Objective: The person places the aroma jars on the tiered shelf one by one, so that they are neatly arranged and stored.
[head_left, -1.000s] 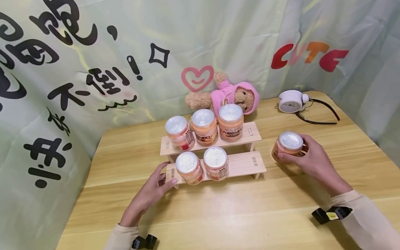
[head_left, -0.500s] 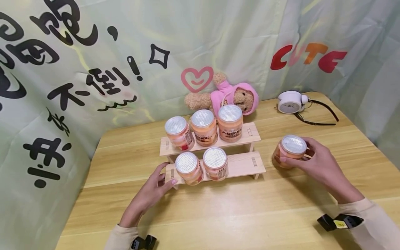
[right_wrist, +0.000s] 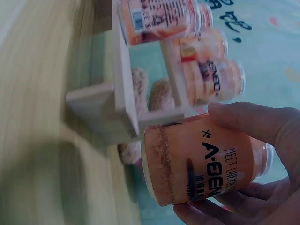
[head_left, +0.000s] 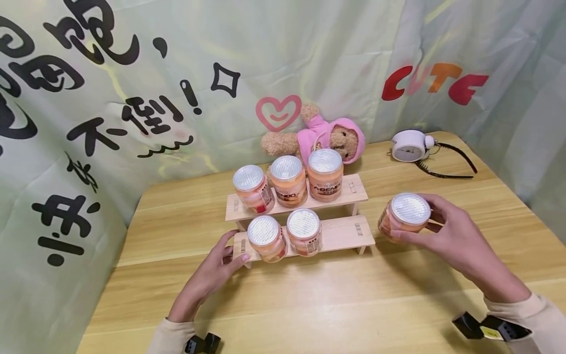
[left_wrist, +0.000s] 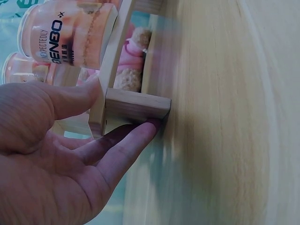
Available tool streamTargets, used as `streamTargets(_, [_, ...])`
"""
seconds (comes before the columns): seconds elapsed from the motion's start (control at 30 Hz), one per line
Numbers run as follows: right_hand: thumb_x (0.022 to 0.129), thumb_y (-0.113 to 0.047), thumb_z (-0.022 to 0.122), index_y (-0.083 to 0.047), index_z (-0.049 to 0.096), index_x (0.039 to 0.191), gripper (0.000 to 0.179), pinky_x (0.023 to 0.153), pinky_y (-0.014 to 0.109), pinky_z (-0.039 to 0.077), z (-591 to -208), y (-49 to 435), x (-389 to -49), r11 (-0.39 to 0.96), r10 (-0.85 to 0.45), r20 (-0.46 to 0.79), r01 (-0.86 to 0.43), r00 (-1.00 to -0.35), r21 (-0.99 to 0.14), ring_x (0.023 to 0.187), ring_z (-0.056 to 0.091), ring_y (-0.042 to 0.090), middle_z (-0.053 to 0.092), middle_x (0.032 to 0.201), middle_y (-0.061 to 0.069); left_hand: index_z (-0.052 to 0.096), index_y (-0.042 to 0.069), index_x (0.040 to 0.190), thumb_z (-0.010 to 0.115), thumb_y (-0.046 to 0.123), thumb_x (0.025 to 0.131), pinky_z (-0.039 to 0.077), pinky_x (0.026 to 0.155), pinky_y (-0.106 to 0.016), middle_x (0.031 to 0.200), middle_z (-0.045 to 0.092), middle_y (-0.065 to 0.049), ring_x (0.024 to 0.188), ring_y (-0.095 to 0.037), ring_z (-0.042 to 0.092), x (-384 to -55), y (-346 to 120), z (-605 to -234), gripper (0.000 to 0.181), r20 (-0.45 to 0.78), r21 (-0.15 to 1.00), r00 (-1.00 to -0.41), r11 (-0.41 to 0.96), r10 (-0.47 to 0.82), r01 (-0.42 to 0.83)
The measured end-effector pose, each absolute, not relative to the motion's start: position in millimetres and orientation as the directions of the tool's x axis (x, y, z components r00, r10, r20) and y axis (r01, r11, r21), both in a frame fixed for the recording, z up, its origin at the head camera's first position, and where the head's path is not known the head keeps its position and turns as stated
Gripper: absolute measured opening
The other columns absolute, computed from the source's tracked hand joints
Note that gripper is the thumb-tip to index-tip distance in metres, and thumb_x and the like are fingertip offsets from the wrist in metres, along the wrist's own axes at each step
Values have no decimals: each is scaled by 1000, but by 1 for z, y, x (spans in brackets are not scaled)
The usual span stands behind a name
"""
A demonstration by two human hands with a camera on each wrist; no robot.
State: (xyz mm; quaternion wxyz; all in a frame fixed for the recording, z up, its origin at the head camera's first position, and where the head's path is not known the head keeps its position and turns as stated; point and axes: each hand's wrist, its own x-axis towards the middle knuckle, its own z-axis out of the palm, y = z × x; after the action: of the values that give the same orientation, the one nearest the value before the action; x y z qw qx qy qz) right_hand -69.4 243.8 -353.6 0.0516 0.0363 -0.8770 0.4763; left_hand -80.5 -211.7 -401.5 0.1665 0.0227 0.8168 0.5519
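My right hand (head_left: 460, 238) grips an orange-pink jar (head_left: 410, 209) with a silvery lid, to the right of a two-tier wooden shelf (head_left: 342, 235). In the right wrist view, thumb and fingers lie around this jar (right_wrist: 197, 164), which is held above the table. My left hand (head_left: 212, 273) holds the left end of the lower tier. The left wrist view puts its thumb at the board's edge and its fingers against the end leg (left_wrist: 138, 104). Two similar jars (head_left: 305, 231) stand on the lower tier's left and middle. Three more jars (head_left: 288, 184) line the upper tier.
Behind the shelf lies a teddy bear (head_left: 316, 135) in a pink hoodie, against the printed curtain (head_left: 336, 54). A white alarm clock (head_left: 409, 146) and a black headband (head_left: 464, 157) lie at the back right of the wooden table (head_left: 309, 305).
My right hand has drawn the jar slightly nearer to me and raised it, then shifted it a little left towards the shelf. My left hand stays on the shelf's end.
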Motion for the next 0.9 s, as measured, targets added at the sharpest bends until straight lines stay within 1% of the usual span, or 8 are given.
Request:
streamTargets(0.23, [73, -16, 94, 4, 56, 132, 73, 78, 8, 47, -344, 217, -71, 539, -68, 158, -169, -985, -825, 96, 58, -2, 62, 120, 19, 25, 9, 157, 63, 9, 100, 53, 89, -44, 134, 61, -24, 111, -29, 63, -80, -211, -401, 68, -246, 909, -946, 390, 211, -149])
streamTargets(0.37, [71, -15, 95, 4, 57, 131, 73, 81, 10, 47, -343, 201, -74, 510, -117, 174, -210, -978, -834, 98, 59, 3, 63, 119, 17, 25, 9, 157, 63, 8, 100, 53, 90, -44, 134, 60, -25, 111, -30, 64, -80, -213, -401, 68, -246, 908, -947, 390, 207, -151])
streamTargets(0.6, [70, -14, 95, 4, 58, 130, 72, 85, 16, 50, -343, 181, -78, 480, -192, 194, -264, -962, -836, 102, 61, 9, 66, 118, 15, 23, 8, 157, 64, 10, 100, 53, 91, -43, 135, 60, -25, 113, -30, 63, -80, -213, -400, 70, -244, 906, -945, 400, 218, -141])
streamTargets(0.77, [70, -15, 95, 3, 59, 128, 70, 86, 21, 52, -345, 172, -83, 464, -234, 205, -294, -951, -836, 103, 63, 20, 67, 116, 13, 24, 8, 157, 63, 9, 101, 53, 91, -43, 135, 60, -25, 114, -30, 63, -81, -213, -401, 69, -243, 907, -946, 395, 216, -143])
streamTargets(0.9, [70, -16, 95, 4, 59, 127, 71, 88, 26, 53, -347, 167, -84, 453, -253, 205, -302, -946, -839, 104, 64, 26, 67, 116, 14, 25, 7, 157, 63, 8, 101, 53, 89, -41, 134, 60, -26, 112, -30, 64, -82, -212, -402, 68, -239, 908, -946, 396, 218, -138])
